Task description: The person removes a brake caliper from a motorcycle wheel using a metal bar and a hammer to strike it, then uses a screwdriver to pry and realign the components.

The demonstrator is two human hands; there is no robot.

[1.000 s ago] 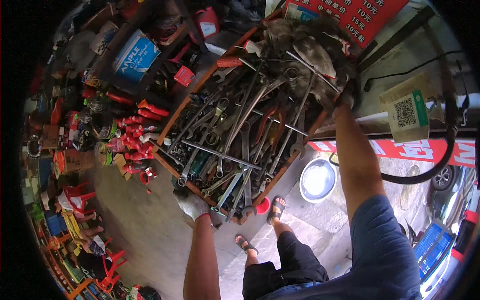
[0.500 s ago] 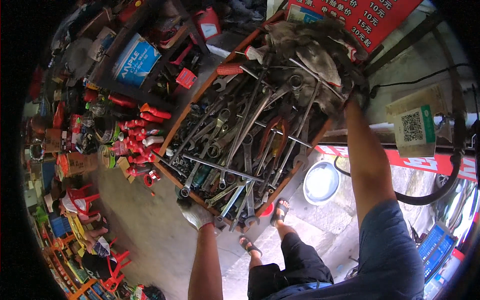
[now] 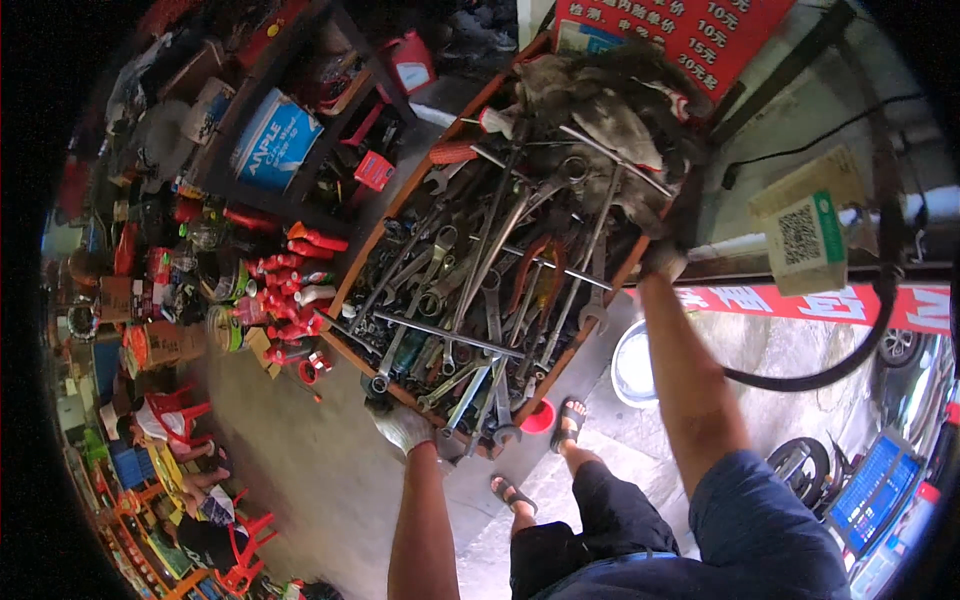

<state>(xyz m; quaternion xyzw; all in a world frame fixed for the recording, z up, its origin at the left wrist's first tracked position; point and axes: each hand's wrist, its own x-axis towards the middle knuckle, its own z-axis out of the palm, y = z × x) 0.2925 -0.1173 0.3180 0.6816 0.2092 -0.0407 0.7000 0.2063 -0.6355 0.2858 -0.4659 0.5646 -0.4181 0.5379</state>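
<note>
A wooden-edged tool tray [image 3: 392,205] sits in front of me, heaped with several greasy wrenches [image 3: 440,245], long metal bars [image 3: 450,334], and pliers with red handles [image 3: 530,272]. Dark, soiled rags or gloves [image 3: 610,120] lie piled at its far end. My left hand [image 3: 403,428], in a whitish work glove with dark fingers, is closed on the near left corner, its fingertips partly hidden under the edge. At the right edge, beside the rags, my gloved right hand [image 3: 663,262] grips the rim; its fingers are largely in shadow.
Red bottles [image 3: 290,285] cluster on the left, below a shelf with a blue carton [image 3: 275,140]. A white basin [image 3: 634,365] and a red bucket [image 3: 538,416] stand on the floor. A black hose [image 3: 830,378] curves at the right. People sit on red chairs at far left.
My right hand has come nearer along the tray's right edge, away from the rags. My left hand keeps its place at the corner. The view has shifted slightly, showing a motorcycle wheel at right.
</note>
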